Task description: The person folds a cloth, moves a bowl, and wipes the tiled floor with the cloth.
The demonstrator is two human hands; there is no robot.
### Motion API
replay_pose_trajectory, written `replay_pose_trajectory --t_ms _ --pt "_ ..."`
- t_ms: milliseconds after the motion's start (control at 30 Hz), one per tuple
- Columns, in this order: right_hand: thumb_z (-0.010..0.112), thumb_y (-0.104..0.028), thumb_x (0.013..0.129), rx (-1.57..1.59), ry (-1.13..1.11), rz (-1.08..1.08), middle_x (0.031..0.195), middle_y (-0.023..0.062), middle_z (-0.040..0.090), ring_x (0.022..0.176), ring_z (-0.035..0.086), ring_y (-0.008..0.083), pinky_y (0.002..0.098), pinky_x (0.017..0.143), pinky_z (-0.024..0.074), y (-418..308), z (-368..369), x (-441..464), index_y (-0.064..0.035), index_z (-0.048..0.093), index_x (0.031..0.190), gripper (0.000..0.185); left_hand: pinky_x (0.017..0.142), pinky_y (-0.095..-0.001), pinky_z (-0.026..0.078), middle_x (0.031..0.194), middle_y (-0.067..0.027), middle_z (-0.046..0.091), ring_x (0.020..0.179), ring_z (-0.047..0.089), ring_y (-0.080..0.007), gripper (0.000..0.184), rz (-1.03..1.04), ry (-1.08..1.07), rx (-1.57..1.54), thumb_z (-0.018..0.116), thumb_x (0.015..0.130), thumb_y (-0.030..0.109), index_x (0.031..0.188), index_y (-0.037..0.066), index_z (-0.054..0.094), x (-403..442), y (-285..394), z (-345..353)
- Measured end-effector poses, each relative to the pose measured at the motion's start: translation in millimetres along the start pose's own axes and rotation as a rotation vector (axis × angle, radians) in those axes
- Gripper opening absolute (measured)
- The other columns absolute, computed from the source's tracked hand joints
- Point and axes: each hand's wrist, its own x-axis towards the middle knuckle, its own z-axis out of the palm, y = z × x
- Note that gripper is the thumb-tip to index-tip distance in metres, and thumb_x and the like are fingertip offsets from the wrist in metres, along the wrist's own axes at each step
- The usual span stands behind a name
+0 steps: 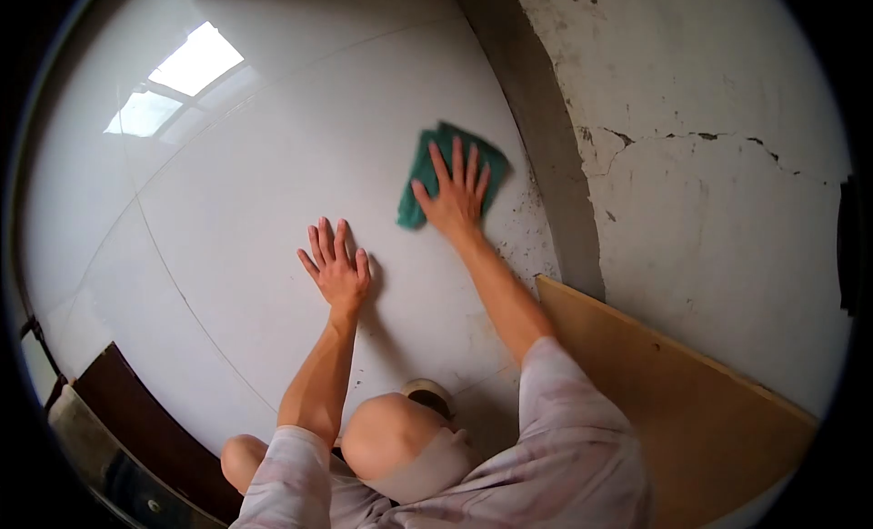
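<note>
My right hand (456, 202) lies spread on a folded green cloth (415, 202), pressing it flat against the white tiled floor (245, 220). The cloth sticks out around the fingers on both sides. To the lower left, my left hand (335, 267) rests on the bare tile with its fingers apart and nothing in it. Dark specks of dirt (523, 234) are scattered on the floor to the right of the cloth, beside the wall's base.
A cracked, stained wall (700, 202) with a grey strip (555, 147) along its base runs down the right. A wooden board (673, 384) leans at the lower right. Dark brown furniture (145, 429) stands at the lower left. My knee (391, 434) is bent below my hands.
</note>
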Motion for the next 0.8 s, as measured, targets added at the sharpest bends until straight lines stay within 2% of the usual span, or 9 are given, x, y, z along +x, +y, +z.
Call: replay_pose_trajectory --t_ms 133,233,333,433,500,600,633,700,800 --pt "0.055 -0.066 0.094 0.075 0.137 -0.073 0.169 0.0112 0.022 0.155 0.015 0.0385 0.0615 0.123 0.0106 26.6 1.9 94.9 -0.0331 0.036 0.159 0.075 0.124 -0.0581 0.004 0.166 -0.0075 0.032 0.156 0.022 -0.0297 0.057 0.032 0.073 -0.010 0.050 0.099 0.033 0.154 0.021 0.045 -3.2 -4.8 5.4" --pt "0.054 -0.065 0.095 0.061 0.098 0.154 0.169 0.0155 0.018 0.155 0.013 0.0410 0.0627 0.123 0.0102 60.8 -5.2 27.7 -0.0293 0.034 0.160 0.077 0.125 -0.0578 0.006 0.165 -0.0061 0.035 0.155 0.024 -0.0284 0.055 0.035 0.102 -0.044 0.051 0.098 0.033 0.152 0.021 0.048 -6.2 -4.7 6.1" --pt "0.052 -0.065 0.096 0.025 0.113 0.269 0.170 0.0175 0.015 0.154 0.011 0.0462 0.0667 0.121 0.0083 78.7 2.9 -104.1 -0.0278 0.031 0.162 0.079 0.125 -0.0582 0.008 0.163 -0.0058 0.037 0.154 0.027 -0.0281 0.053 0.034 0.151 -0.094 0.051 0.098 0.030 0.150 0.021 0.050 -5.7 -3.8 5.3" --pt "0.051 -0.066 0.095 -0.050 0.003 0.200 0.170 0.0178 0.015 0.154 0.010 0.0478 0.0686 0.120 0.0072 41.9 -0.5 -133.9 -0.0290 0.029 0.162 0.079 0.125 -0.0584 0.006 0.162 -0.0068 0.040 0.153 0.028 -0.0295 0.050 0.055 0.164 -0.182 0.052 0.099 0.028 0.148 0.018 0.053 -5.5 -16.0 8.5" --pt "0.052 -0.065 0.096 0.054 -0.062 -0.028 0.171 0.0147 0.011 0.155 0.004 0.0454 0.0675 0.121 0.0012 30.5 0.0 -92.4 -0.0294 0.027 0.163 0.080 0.125 -0.0545 0.011 0.158 -0.0096 0.044 0.153 0.029 -0.0312 0.048 0.031 0.128 -0.495 0.056 0.099 0.024 0.145 0.011 0.054 -7.8 -29.1 12.3" --pt "0.052 -0.068 0.093 0.136 0.096 -0.125 0.169 0.0110 0.022 0.155 0.014 0.0402 0.0631 0.122 0.0131 32.8 2.8 -6.7 -0.0325 0.036 0.159 0.076 0.124 -0.0485 0.018 0.155 -0.0123 0.049 0.152 0.030 -0.0323 0.048 0.016 0.197 -0.689 0.060 0.099 0.023 0.144 0.005 0.054 -41.0 -25.9 -31.8" --pt "0.050 -0.069 0.093 0.071 0.095 -0.102 0.169 0.0100 0.022 0.156 0.015 0.0384 0.0621 0.123 0.0131 43.5 1.7 9.8 -0.0331 0.035 0.160 0.077 0.123 -0.0443 0.024 0.153 -0.0134 0.050 0.152 0.032 -0.0325 0.050 0.023 0.178 -0.668 0.062 0.099 0.022 0.144 0.003 0.053 -54.5 -31.8 -53.4" --pt "0.051 -0.068 0.094 0.059 0.133 0.053 0.169 0.0135 0.021 0.155 0.013 0.0416 0.0632 0.122 0.0121 61.9 -7.8 3.5 -0.0308 0.034 0.160 0.077 0.123 -0.0448 0.024 0.152 -0.0134 0.052 0.150 0.035 -0.0316 0.050 0.012 0.199 -0.669 0.061 0.099 0.022 0.145 0.003 0.052 -78.7 -61.8 -85.6" --pt "0.052 -0.067 0.095 0.072 0.169 0.267 0.170 0.0178 0.016 0.155 0.010 0.0462 0.0665 0.121 0.0090 84.7 -7.6 -80.0 -0.0286 0.031 0.162 0.079 0.124 -0.0441 0.023 0.154 -0.0151 0.047 0.148 0.037 -0.0305 0.057 -0.123 0.287 -0.796 0.060 0.099 0.024 0.149 0.000 0.046 -108.9 -89.2 -124.5"
